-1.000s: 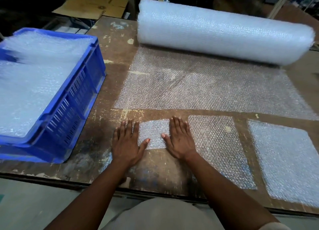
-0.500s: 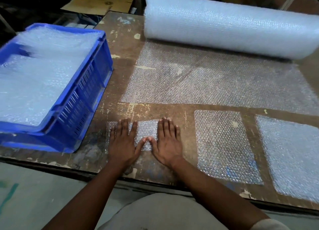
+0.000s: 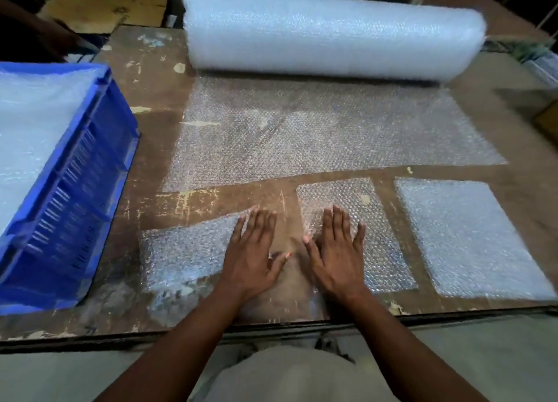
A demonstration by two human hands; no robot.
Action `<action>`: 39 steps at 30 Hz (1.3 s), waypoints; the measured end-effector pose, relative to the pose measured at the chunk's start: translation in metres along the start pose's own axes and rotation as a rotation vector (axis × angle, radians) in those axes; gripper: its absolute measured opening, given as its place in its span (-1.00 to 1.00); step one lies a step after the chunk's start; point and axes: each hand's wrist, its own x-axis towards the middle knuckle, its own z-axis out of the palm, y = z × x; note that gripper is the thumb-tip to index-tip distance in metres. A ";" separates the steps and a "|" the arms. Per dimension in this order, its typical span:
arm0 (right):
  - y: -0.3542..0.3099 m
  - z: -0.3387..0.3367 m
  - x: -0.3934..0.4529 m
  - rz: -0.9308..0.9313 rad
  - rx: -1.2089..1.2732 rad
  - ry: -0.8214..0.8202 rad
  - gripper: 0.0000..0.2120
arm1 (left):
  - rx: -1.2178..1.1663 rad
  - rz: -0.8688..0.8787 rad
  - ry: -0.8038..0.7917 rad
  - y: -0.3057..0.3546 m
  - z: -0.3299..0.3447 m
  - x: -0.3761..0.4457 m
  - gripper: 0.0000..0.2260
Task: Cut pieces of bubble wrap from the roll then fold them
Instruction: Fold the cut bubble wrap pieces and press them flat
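A big roll of bubble wrap lies across the far side of the table, its loose sheet spread toward me. A folded piece lies near the front edge, left of my hands. My left hand lies flat, fingers spread, its outer fingers touching that piece's right edge. My right hand rests flat and open on the left part of a cut piece. A third cut piece lies further right.
A blue plastic crate holding bubble wrap pieces stands at the left of the worn wooden table. The table's front edge runs just below my wrists. Cardboard lies beyond the table at the back left.
Both hands were pressing on the small folded piece together. Now the folded piece sits to the left, and my right hand has shifted right onto the neighbouring cut piece.
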 end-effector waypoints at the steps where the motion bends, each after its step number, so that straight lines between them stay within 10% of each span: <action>1: 0.018 -0.002 -0.005 0.021 0.053 0.033 -0.15 | -0.024 0.097 -0.002 0.012 0.006 0.005 -0.34; 9: 0.152 -0.012 -0.060 -0.373 0.252 0.102 -0.28 | -0.196 0.375 -0.144 0.077 0.049 0.014 -0.54; 15: 0.165 0.006 -0.053 -0.464 0.218 0.140 -0.92 | -0.185 0.315 -0.168 0.088 0.049 0.015 -0.63; 30: 0.166 -0.018 -0.061 -0.597 0.210 0.226 -0.61 | -0.288 0.151 0.005 0.101 0.045 -0.006 -0.47; 39: 0.203 -0.015 -0.077 -0.354 0.610 0.217 -0.87 | -0.323 0.112 0.047 0.097 0.029 -0.030 -0.67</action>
